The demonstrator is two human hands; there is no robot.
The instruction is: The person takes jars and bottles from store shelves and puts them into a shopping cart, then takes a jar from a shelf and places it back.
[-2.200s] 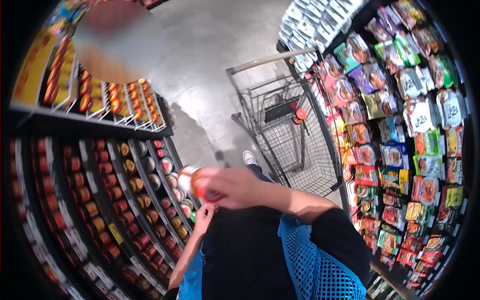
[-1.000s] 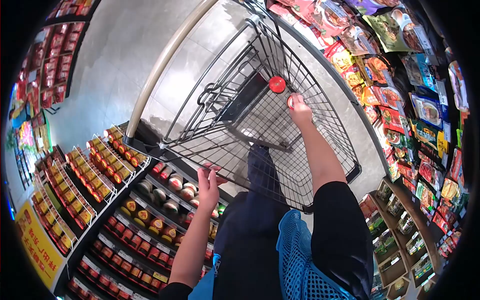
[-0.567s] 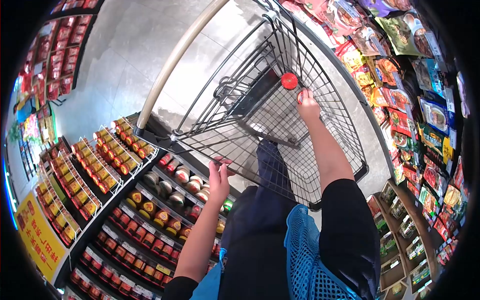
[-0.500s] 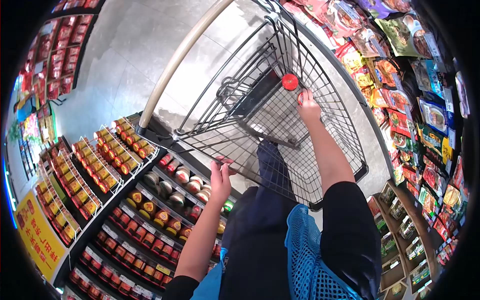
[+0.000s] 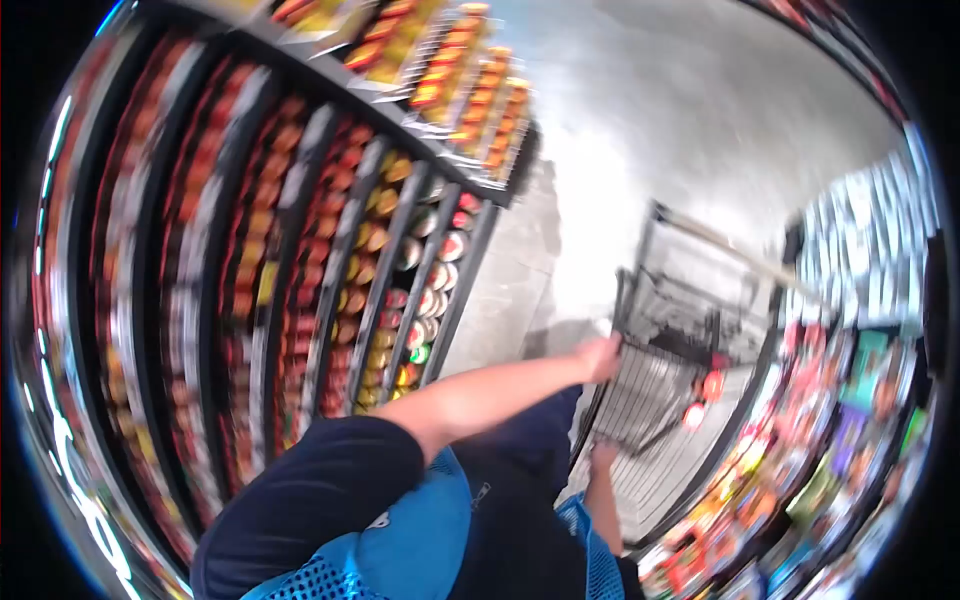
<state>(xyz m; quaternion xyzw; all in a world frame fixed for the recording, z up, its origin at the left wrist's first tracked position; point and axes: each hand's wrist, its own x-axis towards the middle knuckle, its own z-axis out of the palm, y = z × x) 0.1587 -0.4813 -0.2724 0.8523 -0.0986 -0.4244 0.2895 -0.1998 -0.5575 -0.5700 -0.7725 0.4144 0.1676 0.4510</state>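
Note:
The metal shopping cart (image 5: 655,390) is at the right of centre. My left hand (image 5: 598,358) reaches across to the cart's near side edge and appears to touch it; its fingers are smeared by motion. Lower along the same side is my right hand (image 5: 603,456), close to the rim, blurred and partly hidden. Inside the cart are two red-topped jars, one (image 5: 712,385) a little above the other (image 5: 694,416).
Shelves of jars (image 5: 300,270) fill the left side, with a slanted rack of yellow and red goods (image 5: 465,70) above. Packaged food (image 5: 790,470) lines the right, below pale packs (image 5: 865,240). Grey floor (image 5: 590,130) runs between them.
The view has swung round, with the cart now further right. My right hand has left the second jar, which now stands in the cart. My left arm has stretched to the cart's side.

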